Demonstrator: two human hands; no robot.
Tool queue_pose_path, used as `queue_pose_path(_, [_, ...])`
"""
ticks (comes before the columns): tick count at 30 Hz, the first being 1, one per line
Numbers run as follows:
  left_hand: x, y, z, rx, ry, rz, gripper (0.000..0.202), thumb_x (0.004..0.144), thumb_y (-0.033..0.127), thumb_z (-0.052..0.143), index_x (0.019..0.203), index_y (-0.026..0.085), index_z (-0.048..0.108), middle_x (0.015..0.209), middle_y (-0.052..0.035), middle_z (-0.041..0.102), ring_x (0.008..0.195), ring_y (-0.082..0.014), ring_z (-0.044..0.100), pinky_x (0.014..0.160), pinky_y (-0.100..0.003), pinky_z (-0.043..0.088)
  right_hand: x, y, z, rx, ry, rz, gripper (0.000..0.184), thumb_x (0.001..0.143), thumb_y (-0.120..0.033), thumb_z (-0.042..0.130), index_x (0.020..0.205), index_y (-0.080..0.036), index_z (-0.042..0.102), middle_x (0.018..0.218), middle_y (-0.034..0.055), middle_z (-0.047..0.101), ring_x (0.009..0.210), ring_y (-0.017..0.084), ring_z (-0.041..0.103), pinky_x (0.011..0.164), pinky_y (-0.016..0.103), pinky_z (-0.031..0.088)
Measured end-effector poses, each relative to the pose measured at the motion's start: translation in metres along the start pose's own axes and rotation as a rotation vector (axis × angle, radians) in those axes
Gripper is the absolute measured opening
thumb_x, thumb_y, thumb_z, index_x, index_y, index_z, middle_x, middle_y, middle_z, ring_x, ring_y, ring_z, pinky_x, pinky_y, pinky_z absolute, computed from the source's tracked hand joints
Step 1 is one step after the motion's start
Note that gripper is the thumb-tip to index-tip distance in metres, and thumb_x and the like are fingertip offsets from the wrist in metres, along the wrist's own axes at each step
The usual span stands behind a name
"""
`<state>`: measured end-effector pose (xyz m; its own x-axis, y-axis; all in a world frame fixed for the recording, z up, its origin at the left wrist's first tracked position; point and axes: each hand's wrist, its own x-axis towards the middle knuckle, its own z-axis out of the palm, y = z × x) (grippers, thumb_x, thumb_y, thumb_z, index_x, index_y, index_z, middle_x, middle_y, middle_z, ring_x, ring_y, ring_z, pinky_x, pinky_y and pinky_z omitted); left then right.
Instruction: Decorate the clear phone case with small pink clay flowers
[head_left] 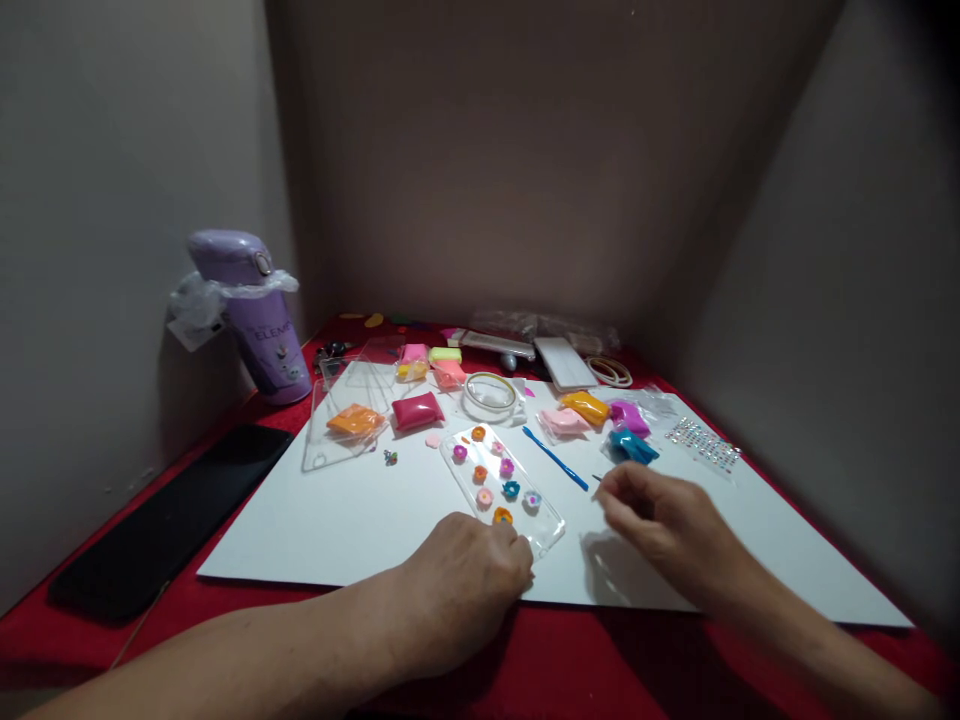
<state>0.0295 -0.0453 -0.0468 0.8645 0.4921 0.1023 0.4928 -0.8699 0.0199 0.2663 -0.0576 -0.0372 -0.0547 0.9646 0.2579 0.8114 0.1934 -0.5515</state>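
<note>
A clear phone case (541,520) lies on the white board (300,540), dotted with small clay flowers (480,474) in orange, pink, teal and white. Closed over the near end of that case is my left hand (469,590), its fingers curled and partly hidden. To the right, above the board, my right hand (664,520) pinches something thin; only a small dark tip (597,478) pokes out past the fingers. A blue clay-modelling stick (555,458) lies between the case and my right hand. A pinkish clay bit (433,441) sits left of the case.
Bagged clay lies around: orange (357,421), red (418,411), teal (632,446). Behind the case is a tape roll (490,396). A gem sticker sheet (703,444) lies at right. A purple tumbler (262,320) and black phone (172,520) stand and lie at left.
</note>
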Motion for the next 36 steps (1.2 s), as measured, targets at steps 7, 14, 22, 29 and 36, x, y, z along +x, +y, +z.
queue_pose_path(7, [-0.001,-0.002,0.004,0.008,0.025,0.012,0.014,0.088,0.013,0.045,0.081,0.018,0.055,0.074,-0.0030,0.064,0.053,-0.0221,0.061,0.044,-0.034,0.046,0.052,0.062,-0.073,-0.265,0.371,0.154,0.013,0.076,-0.025,0.060,0.068,-0.017,0.068,0.061,0.0077,0.067,0.053,0.017,0.058,0.049,0.028,0.037])
queue_pose_path(14, [0.000,-0.001,0.003,-0.033,0.003,-0.035,0.014,0.090,0.017,0.046,0.081,0.018,0.057,0.076,-0.0029,0.065,0.057,-0.0209,0.062,0.049,-0.032,0.047,0.088,0.114,-0.086,-0.341,0.278,0.342,0.013,0.074,-0.020,0.061,0.065,-0.015,0.069,0.053,0.0055,0.065,0.049,0.016,0.058,0.047,0.028,0.037])
queue_pose_path(22, [0.001,-0.001,0.002,-0.047,-0.023,-0.050,0.015,0.091,0.018,0.046,0.082,0.018,0.057,0.077,-0.0027,0.065,0.058,-0.0211,0.062,0.050,-0.032,0.047,0.097,0.121,-0.079,-0.377,0.207,0.313,0.023,0.090,-0.036,0.059,0.083,-0.015,0.065,0.071,-0.0018,0.064,0.060,0.011,0.059,0.058,0.025,0.048])
queue_pose_path(29, [0.001,0.001,-0.001,-0.001,-0.023,-0.029,0.014,0.086,0.010,0.045,0.080,0.018,0.055,0.074,-0.0031,0.064,0.053,-0.0202,0.059,0.045,-0.032,0.041,0.076,0.072,-0.052,-0.381,0.615,0.025,0.022,0.081,-0.039,0.061,0.074,-0.018,0.065,0.061,0.0027,0.064,0.053,0.016,0.056,0.054,0.027,0.037])
queue_pose_path(36, [-0.001,0.002,-0.007,0.060,-0.006,0.019,0.021,0.069,-0.001,0.046,0.076,0.017,0.052,0.068,-0.0025,0.060,0.047,-0.0172,0.052,0.040,-0.031,0.026,0.054,0.021,-0.008,-0.264,0.680,-0.406,0.018,0.089,-0.030,0.055,0.075,-0.019,0.058,0.055,-0.0010,0.055,0.048,0.012,0.048,0.051,0.025,0.037])
